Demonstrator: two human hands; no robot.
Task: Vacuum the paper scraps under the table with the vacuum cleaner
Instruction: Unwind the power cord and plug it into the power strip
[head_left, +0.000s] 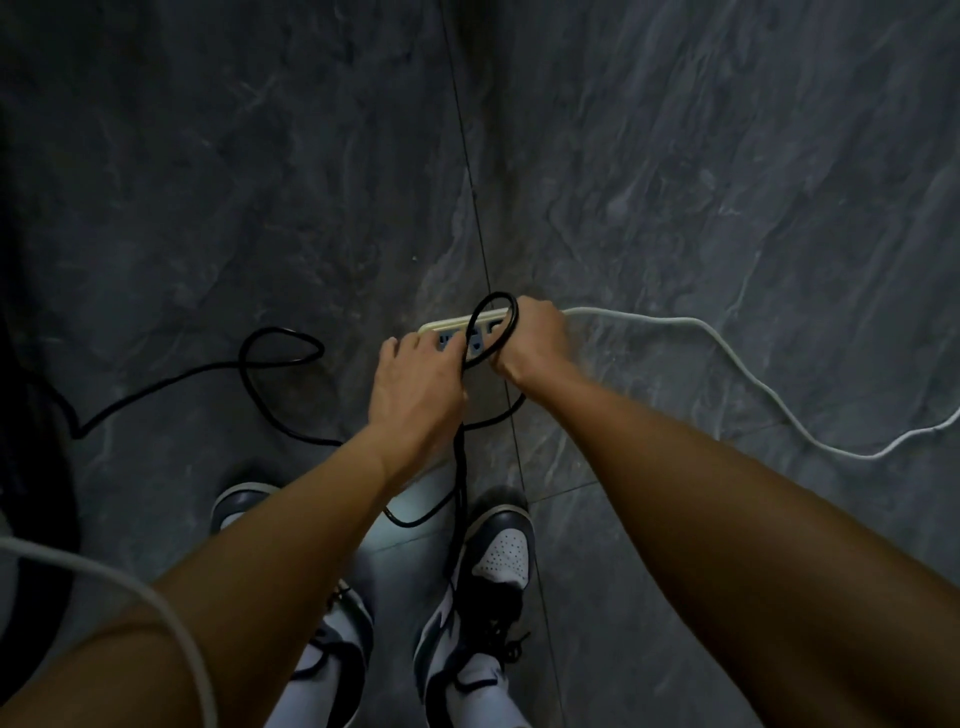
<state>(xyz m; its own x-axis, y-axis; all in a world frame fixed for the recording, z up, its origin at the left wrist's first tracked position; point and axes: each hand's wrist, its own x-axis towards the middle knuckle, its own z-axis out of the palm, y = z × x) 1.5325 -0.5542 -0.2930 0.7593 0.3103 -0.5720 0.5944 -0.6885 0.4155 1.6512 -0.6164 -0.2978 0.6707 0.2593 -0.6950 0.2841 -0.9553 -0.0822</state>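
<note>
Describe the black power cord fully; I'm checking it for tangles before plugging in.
The thin black power cord looks like smooth rubbery cable. It lies slack on the dark grey stone-tile floor and is not knotted tight. One loop rests on the floor to the left; another arches over the cream-white power strip between the hands. The left hand grips a strand, and the right hand is closed at the loop's end. More cord trails between the navy-and-white sneakers. Its plug is hidden.

We see a dark grey stone-tiled floor (675, 156) carrying a white power strip (447, 325), its white cable (727, 353), a looping black cord (260, 364) and two sneakers (501, 551).
</note>
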